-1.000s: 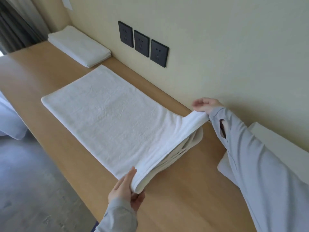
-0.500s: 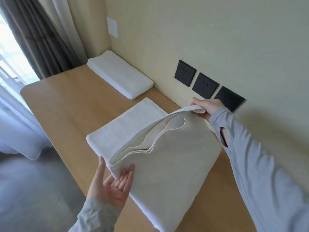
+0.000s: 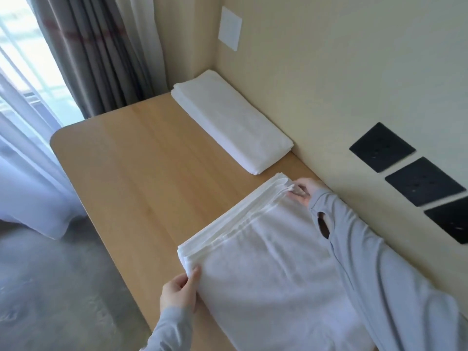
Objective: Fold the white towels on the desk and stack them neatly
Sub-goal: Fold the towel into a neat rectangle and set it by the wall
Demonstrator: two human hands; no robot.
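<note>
The white towel [image 3: 266,274] lies folded over on the wooden desk [image 3: 139,160], its layered edges lined up. The left hand [image 3: 178,293] pinches its near corner, and the right hand [image 3: 302,192] grips the far corner by the wall. Just beyond sits 1 folded towel stack [image 3: 230,122].

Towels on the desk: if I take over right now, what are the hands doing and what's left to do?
The left hand grips the near corner of the towel.
The right hand pinches its far corner, by the wall.
The towel lies doubled over on the desk, with its layered edges lined up.
Done: a folded pile sits against the wall in the far corner.
Left: probably fold this towel smaller, then set it on the folded pile.
</note>
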